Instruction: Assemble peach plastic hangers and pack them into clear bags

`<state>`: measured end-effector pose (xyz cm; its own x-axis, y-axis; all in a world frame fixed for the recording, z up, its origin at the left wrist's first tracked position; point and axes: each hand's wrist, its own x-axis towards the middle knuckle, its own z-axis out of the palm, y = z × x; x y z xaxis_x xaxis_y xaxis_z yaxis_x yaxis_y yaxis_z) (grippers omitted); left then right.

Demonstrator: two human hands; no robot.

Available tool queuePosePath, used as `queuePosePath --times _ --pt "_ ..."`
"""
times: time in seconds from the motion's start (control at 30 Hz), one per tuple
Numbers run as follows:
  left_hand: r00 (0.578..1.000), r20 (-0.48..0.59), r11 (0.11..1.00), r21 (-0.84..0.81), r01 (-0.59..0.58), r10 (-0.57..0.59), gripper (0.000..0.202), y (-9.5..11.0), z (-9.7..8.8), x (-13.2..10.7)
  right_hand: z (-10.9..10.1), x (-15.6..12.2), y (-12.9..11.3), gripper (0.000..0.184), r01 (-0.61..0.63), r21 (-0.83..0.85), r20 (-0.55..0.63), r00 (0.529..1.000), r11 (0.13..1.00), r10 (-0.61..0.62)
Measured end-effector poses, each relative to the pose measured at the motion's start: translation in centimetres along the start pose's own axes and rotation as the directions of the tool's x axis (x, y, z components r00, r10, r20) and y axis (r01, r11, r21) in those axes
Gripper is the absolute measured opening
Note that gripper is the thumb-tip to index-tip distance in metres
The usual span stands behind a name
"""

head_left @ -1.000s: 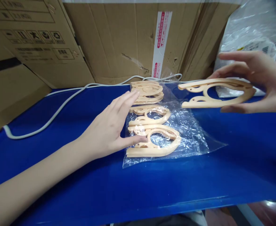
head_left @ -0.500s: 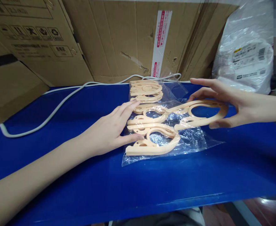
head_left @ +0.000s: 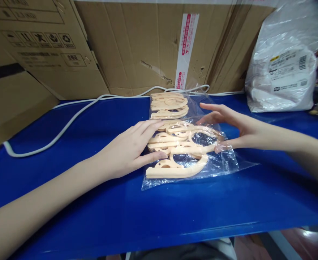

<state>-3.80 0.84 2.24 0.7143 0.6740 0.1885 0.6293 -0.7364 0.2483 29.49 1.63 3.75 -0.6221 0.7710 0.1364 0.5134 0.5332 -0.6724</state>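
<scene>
Several flat peach plastic pieces with oval cut-outs lie on a clear plastic bag (head_left: 225, 164) on the blue table (head_left: 148, 216). My left hand (head_left: 126, 151) lies flat with fingers stretched, its fingertips against the left ends of the middle pieces. My right hand (head_left: 229, 126) grips the right end of one peach piece (head_left: 202, 148) between thumb and fingers; that piece rests across the others. The front piece (head_left: 175, 170) lies just below it. A further small stack of peach pieces (head_left: 168, 104) sits behind, partly inside the bag.
Cardboard boxes (head_left: 137, 47) stand along the back and left. A white cable (head_left: 67, 122) runs over the table from the left to the back. A white plastic bag with a barcode label (head_left: 280, 79) sits at the back right.
My right hand has carried its peach piece from up at the right down and leftward onto the pieces on the bag. My left hand has stayed at the pieces' left ends.
</scene>
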Motion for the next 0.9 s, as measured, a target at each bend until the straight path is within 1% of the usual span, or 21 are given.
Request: queuePosePath --times 0.07,0.13,0.27,0.33,0.4,0.53,0.6,0.73,0.77,0.83,0.9 --pt "1.0 -0.02 1.0 -0.015 -0.021 0.02 0.068 0.1 -0.1 0.0 -0.6 -0.1 0.3 0.093 -0.014 0.002 0.008 1.0 1.0 0.014" --pt "0.999 -0.037 0.999 -0.03 -0.032 0.031 0.065 0.1 -0.1 0.0 -0.5 0.0 0.5 0.091 -0.02 0.014 0.0 1.0 1.0 0.02" --pt "0.999 -0.033 0.998 -0.048 -0.034 0.032 0.062 0.1 0.1 0.1 1.4 0.8 -0.3 0.088 0.028 0.015 -0.097 0.995 0.999 -0.027" --pt "0.999 -0.035 0.998 -0.05 -0.036 0.034 0.061 0.1 0.1 0.2 2.1 1.0 -0.8 0.087 0.061 0.01 -0.112 0.992 0.998 -0.059" --pt "0.998 -0.042 0.998 -0.05 -0.042 0.04 0.059 0.1 0.2 0.2 2.1 1.1 -0.9 0.085 0.072 0.013 -0.118 0.991 0.997 -0.07" --pt "0.998 -0.037 0.997 -0.053 -0.047 0.046 0.059 0.1 0.2 0.2 1.5 1.0 -0.6 0.08 0.025 0.057 -0.126 0.992 0.998 -0.017" --pt "0.999 -0.028 0.998 -0.053 -0.042 0.041 0.06 0.1 0.2 0.2 1.8 1.1 -0.5 0.081 0.023 0.09 -0.136 0.991 0.996 -0.011" --pt "0.999 0.005 0.998 -0.05 -0.04 0.04 0.061 0.2 0.0 0.2 2.6 1.3 -0.7 0.087 0.056 0.113 -0.129 0.991 0.992 -0.041" --pt "0.999 0.02 0.998 -0.049 -0.047 0.048 0.063 0.2 -0.1 0.2 2.5 1.3 -0.7 0.087 0.053 0.112 -0.123 0.992 0.992 -0.039" --pt "0.996 0.05 0.997 -0.036 -0.071 0.072 0.066 0.6 -0.2 0.4 1.7 1.1 -0.6 0.081 0.025 0.118 -0.111 0.994 0.993 -0.012" --pt "0.992 0.076 0.995 -0.012 -0.101 0.102 0.07 1.2 -0.3 0.6 0.3 0.7 -0.3 0.066 -0.011 0.141 -0.114 0.993 0.99 0.027"
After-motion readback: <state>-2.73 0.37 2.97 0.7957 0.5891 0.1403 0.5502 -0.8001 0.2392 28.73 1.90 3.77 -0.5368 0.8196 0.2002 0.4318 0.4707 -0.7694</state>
